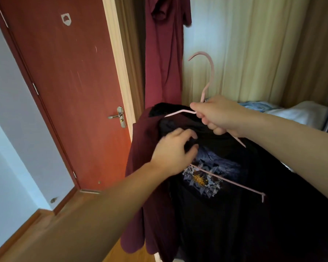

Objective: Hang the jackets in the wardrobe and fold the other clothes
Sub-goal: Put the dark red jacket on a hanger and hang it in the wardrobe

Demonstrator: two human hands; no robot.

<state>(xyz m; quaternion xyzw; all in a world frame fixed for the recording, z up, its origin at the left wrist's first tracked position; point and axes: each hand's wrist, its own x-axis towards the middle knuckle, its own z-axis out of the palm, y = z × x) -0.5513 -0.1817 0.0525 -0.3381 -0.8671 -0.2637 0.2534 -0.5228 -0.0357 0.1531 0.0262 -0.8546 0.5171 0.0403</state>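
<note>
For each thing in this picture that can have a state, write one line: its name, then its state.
Pink hanger: held up, not hooked on anything.
Black printed T-shirt: draped on the hanger.
Maroon garment: draped beside the T-shirt.
Right hand: gripping the hanger.
Left hand: fingers curled on the T-shirt's collar.
Red door: closed.

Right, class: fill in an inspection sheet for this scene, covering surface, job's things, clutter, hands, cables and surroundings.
Surface: wooden floor.
Job's things: pink hanger carrying a black printed shirt and a maroon garment.
Clutter: light bedding behind.
Hands: right hand grips the hanger below its hook; left hand touches the shirt's collar area.
Cables: nothing seen.
Surroundings: red door, pale curtain, maroon dress hanging.
</note>
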